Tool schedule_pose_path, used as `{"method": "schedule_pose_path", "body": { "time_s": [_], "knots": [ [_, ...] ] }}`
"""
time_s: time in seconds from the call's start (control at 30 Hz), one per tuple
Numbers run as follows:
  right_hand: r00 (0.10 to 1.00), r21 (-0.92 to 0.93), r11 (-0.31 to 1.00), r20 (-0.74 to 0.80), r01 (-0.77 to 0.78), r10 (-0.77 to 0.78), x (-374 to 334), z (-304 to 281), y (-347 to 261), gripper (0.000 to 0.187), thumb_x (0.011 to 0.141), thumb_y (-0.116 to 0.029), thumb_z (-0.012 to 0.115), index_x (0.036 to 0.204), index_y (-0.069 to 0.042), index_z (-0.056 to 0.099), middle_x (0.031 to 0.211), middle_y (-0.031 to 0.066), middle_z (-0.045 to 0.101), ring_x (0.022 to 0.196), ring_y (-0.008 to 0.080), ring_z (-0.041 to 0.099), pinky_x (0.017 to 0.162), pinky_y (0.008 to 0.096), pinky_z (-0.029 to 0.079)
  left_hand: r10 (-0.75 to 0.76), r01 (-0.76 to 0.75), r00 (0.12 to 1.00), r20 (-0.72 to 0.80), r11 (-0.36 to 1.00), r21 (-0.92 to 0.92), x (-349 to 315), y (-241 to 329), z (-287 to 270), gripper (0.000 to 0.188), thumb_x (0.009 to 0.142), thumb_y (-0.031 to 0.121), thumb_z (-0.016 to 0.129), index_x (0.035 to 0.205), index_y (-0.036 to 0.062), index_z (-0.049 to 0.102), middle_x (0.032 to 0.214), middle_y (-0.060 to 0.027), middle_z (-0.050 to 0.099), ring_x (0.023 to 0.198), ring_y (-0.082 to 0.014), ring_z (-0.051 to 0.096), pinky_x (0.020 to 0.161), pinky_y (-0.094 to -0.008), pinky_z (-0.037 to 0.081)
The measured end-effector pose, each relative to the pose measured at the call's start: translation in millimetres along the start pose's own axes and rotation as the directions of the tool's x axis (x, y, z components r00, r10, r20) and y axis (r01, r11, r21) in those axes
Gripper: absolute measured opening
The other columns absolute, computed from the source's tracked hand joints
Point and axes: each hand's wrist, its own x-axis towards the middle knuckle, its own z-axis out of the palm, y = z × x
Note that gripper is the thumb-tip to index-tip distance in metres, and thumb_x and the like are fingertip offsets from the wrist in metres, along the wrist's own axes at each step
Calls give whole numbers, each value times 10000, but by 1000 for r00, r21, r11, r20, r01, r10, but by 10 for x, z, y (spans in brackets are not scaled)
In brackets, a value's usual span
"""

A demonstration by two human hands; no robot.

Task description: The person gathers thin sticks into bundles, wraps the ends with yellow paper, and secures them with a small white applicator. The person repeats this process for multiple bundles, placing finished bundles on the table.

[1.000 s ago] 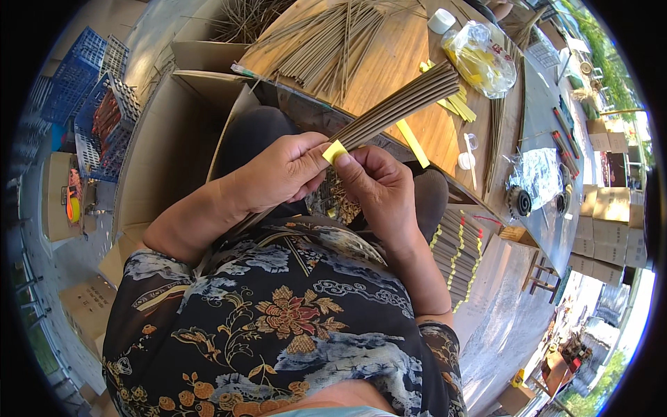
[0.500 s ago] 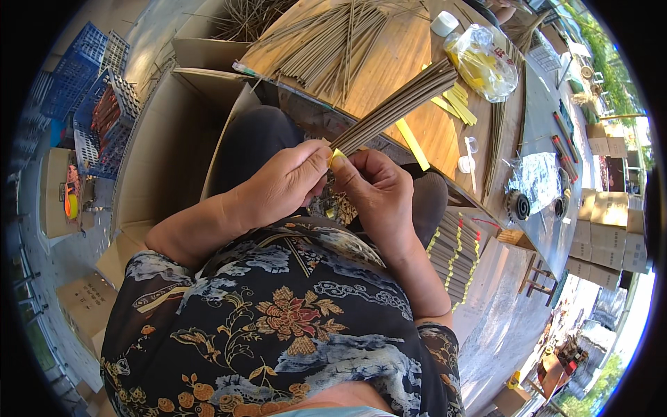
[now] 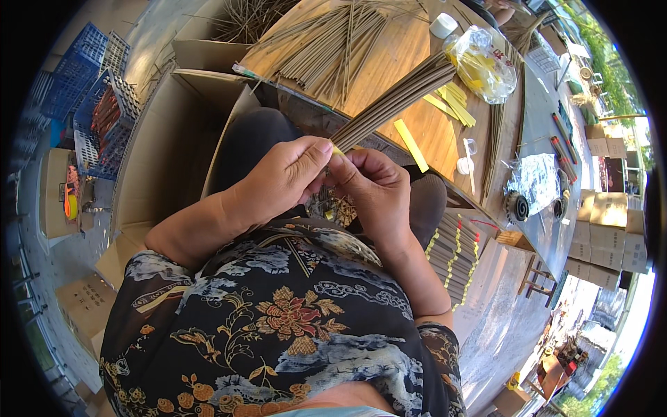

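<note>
A bundle of thin brown incense-like sticks [image 3: 397, 103] slants up and to the right from my hands, over the table's near edge. My left hand [image 3: 292, 172] is closed round its lower end, thumb along the side. Against the same end, my right hand [image 3: 375, 191] pinches a yellow paper strip [image 3: 338, 150] between thumb and fingers; only a bit of the strip shows. One loose yellow strip [image 3: 411, 146] lies on the table just beyond my right hand. Several more yellow strips [image 3: 455, 104] are piled farther off, beside a clear plastic bag [image 3: 490, 68] with yellow contents.
Many loose sticks [image 3: 326, 59] cover the far left of the wooden table [image 3: 410, 42]. A white jar [image 3: 443, 26] stands near the bag. An open cardboard box [image 3: 167, 139] is at my left, with blue crates [image 3: 76, 66] beyond. Finished-looking bundles with yellow bands [image 3: 451, 260] lie at my right.
My right thumb has moved slightly inward against the bundle, and less of the yellow strip shows between my hands. The bundle has shifted very little.
</note>
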Motion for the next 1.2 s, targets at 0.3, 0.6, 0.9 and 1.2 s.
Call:
{"method": "schedule_pose_path", "body": {
  "time_s": [0.3,0.6,0.9,1.2],
  "knots": [
    [999,53,998,49,-23,21,12,-40,-18,191,831,-179,624,758,-4,596,664,20,600,581,37,496,534,176,421,-34,35,999,9,991,-128,34,-35,-6,345,948,320,366,872,24,526,635,-8,470,460,-29,376,389,-153,303],
    [997,36,999,70,-30,28,21,-102,28,193,828,-177,630,747,-14,567,653,4,578,568,46,480,525,177,400,-11,13,1000,20,995,-99,44,-57,6,355,950,321,364,857,21,530,603,-2,465,435,-35,369,391,-163,301],
    [849,-594,734,-152,330,-505,84,-125,48,234,784,-172,677,776,21,545,715,17,545,637,52,464,579,202,410,229,-202,970,-88,948,246,-3,33,112,381,958,285,346,1133,-23,486,645,5,455,549,-31,407,484,-161,356],
    [989,-94,984,8,149,-149,-86,-104,39,163,840,-130,603,875,30,606,784,16,588,687,57,500,623,197,421,402,-302,909,-111,817,491,-12,-61,175,356,940,190,407,1189,-60,449,807,-157,611,726,-155,599,665,-242,471]
  ]
}}
